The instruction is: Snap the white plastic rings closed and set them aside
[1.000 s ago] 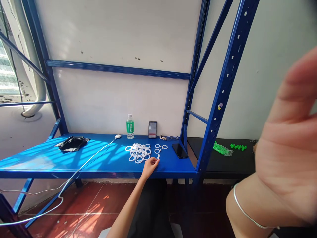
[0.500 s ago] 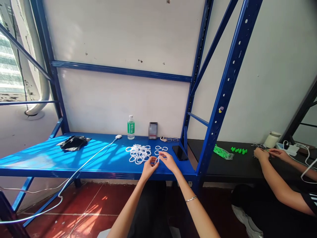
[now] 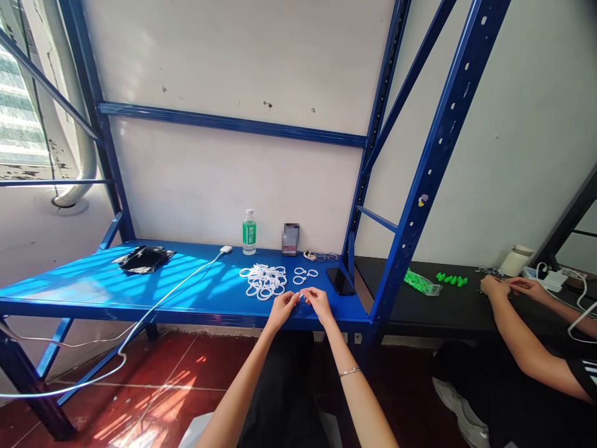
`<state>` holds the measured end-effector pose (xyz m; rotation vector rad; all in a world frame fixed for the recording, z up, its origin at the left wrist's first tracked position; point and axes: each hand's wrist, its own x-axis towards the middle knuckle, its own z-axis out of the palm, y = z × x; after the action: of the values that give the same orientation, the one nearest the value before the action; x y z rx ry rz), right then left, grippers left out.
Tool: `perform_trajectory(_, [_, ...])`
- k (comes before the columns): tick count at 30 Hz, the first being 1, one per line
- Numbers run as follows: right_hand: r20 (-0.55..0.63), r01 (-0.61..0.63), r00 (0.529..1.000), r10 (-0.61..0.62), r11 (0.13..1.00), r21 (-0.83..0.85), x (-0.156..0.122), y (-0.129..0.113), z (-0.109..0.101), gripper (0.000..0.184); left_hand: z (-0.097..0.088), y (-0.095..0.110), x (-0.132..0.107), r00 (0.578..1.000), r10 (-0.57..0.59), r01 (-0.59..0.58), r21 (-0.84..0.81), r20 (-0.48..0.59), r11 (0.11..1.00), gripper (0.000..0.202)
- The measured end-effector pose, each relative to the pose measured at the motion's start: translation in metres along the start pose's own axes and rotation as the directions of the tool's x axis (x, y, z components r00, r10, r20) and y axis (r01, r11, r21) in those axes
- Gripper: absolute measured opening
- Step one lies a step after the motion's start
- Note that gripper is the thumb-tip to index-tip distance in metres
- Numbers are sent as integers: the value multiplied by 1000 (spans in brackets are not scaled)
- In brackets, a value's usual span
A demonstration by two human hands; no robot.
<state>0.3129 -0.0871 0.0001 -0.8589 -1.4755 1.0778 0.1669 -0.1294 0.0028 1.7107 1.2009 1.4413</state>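
Note:
My left hand [image 3: 282,308] and my right hand [image 3: 318,303] meet above the front edge of the blue table, fingertips pinched close together. Between them is a small white plastic ring [image 3: 301,296], mostly covered by the fingers. Just beyond my left hand lies a loose pile of white rings [image 3: 265,282]. A small group of white rings [image 3: 305,272] rests apart from the pile, behind my fingertips. To the right of that group is a black phone [image 3: 340,281].
A water bottle [image 3: 249,233], a small upright box [image 3: 290,240] and eyeglasses [image 3: 325,256] stand along the back. Black plastic [image 3: 145,259] and a white cable [image 3: 172,294] lie left. At right, a co-worker's hands [image 3: 508,286] work near green pieces [image 3: 451,279] beyond a blue post [image 3: 431,162].
My fingertips have drawn together over the white ring, so less of it shows. The whole view has shifted slightly; the ring pile and the separate rings look unchanged.

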Motion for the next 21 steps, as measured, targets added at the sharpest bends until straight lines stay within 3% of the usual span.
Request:
perform_trajectory(9, [82, -26, 996, 21, 998, 64, 0, 0, -5, 39, 2, -3, 1, 1000, -21, 21, -26, -8, 999, 55])
perform_trajectory(14, [148, 30, 988, -32, 999, 19, -2, -2, -5, 37, 2, -2, 1, 999, -33, 32, -38, -19, 999, 54])
perform_trajectory(21, [109, 36, 993, -35, 999, -9, -1, -1, -4, 37, 3, -4, 1, 998, -28, 25, -66, -52, 998, 46])
